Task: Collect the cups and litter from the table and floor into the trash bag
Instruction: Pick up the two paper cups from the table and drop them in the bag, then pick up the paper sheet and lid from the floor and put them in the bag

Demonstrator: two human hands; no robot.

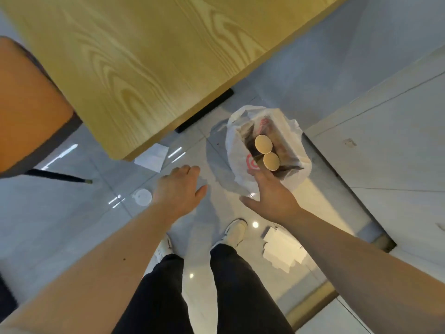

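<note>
Both hands are hanging empty over the glossy grey floor tiles (72,213). Left hand (179,186) is showing its back with fingers loosely curled under, gripping nothing. Right hand (272,191) is spreading flat, thumb splayed wide, its fingertips reaching the near rim of the trash bag (234,150) without closing on it.

That bag is thin, crinkled white plastic with a red ring printed on its side, sitting open on the floor just off the corner of the table (120,68), a pale slab with bold wood grain. Inside, two paper cups (263,143) are showing round tan faces, packed against darker crumpled stuff that is hard to make out.

Litter is lying around: a round white lid (142,196) left of the left wrist, a flat sheet of paper (153,156) partly tucked under the table's edge, and a folded white carton (281,249) beside the right shoe (234,231). An orange chair (29,104) is getting cut off at the left border. Open tile is lying between the shoes and the bag.
</note>
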